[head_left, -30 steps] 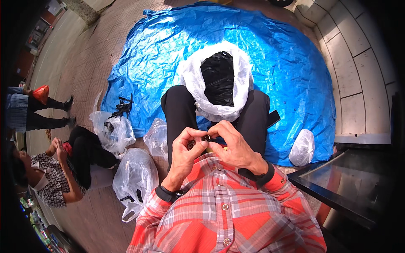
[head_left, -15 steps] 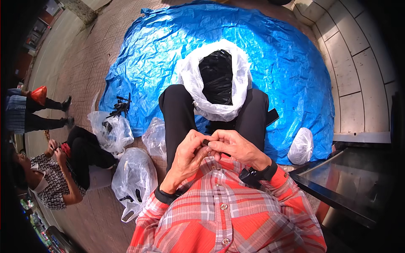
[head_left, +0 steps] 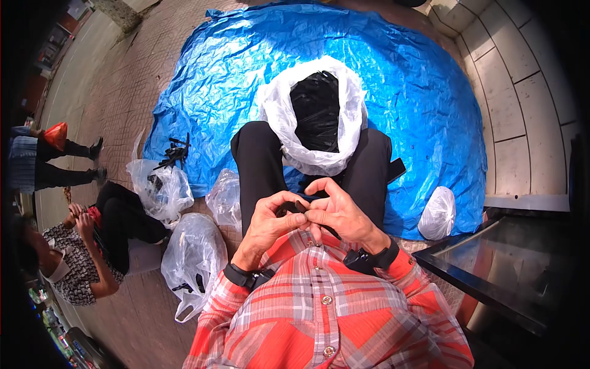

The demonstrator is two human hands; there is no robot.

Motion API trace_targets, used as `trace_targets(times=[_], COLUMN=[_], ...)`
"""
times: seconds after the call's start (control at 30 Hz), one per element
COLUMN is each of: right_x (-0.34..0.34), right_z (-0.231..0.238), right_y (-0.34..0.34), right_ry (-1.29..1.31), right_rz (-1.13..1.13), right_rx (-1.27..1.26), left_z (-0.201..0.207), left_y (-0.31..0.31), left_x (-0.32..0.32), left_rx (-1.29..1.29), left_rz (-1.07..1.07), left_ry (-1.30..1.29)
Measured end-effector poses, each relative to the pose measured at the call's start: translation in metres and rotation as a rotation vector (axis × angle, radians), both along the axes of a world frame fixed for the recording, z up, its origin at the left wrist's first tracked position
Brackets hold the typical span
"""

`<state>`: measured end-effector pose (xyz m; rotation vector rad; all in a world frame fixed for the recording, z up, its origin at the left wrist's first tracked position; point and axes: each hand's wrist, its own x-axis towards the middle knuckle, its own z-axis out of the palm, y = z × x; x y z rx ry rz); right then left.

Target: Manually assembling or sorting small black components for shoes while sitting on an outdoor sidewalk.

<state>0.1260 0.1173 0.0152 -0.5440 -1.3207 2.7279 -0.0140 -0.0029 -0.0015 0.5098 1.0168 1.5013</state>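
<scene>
In front of my lap, my left hand (head_left: 273, 223) pinches a thin black strip (head_left: 286, 210) between thumb and fingers. My right hand (head_left: 342, 215) meets it there, thumb and fingertips closed on the same strip, its index finger raised and bent. The strip's exact shape is partly covered by my fingers. Between my knees, beyond the hands, stands a white plastic bag (head_left: 276, 101) with its mouth wide and turned out. Many black strips (head_left: 313, 114) fill it.
A blue tarp (head_left: 424, 123) spreads under the bag. At left are clear plastic bags (head_left: 195, 249) and a loose black pile (head_left: 176, 152); a tied white bag (head_left: 437, 213) sits right. A seated person (head_left: 80, 258) works at left, another person (head_left: 58, 163) stands beyond. A dark glossy panel (head_left: 491, 264) flanks my right.
My right index finger has lifted and opened away from the strip. The hands have shifted slightly, and more of the dark strip shows by my left fingers.
</scene>
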Motion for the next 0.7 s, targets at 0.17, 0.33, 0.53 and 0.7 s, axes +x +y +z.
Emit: trace_targets(times=[0.17,0.33,0.53,0.7], right_x=[-0.007,-0.009,-0.002,0.003], right_z=[0.004,0.001,-0.008,-0.011], right_y=[-0.010,-0.013,-0.006,-0.003], right_ry=[0.002,-0.050,-0.088,-0.127], right_rz=[-0.034,-0.096,-0.136,-0.147], right_rx=[0.248,0.115,-0.235,-0.370], left_z=[0.006,-0.004,0.003,0.002], left_y=[0.000,0.000,-0.001,0.001], left_x=[-0.004,-0.001,0.011,0.012], left_rx=[-0.040,-0.097,-0.089,-0.079], left_rz=[-0.008,0.027,0.104,0.071], left_ry=[-0.131,-0.084,-0.205,-0.032])
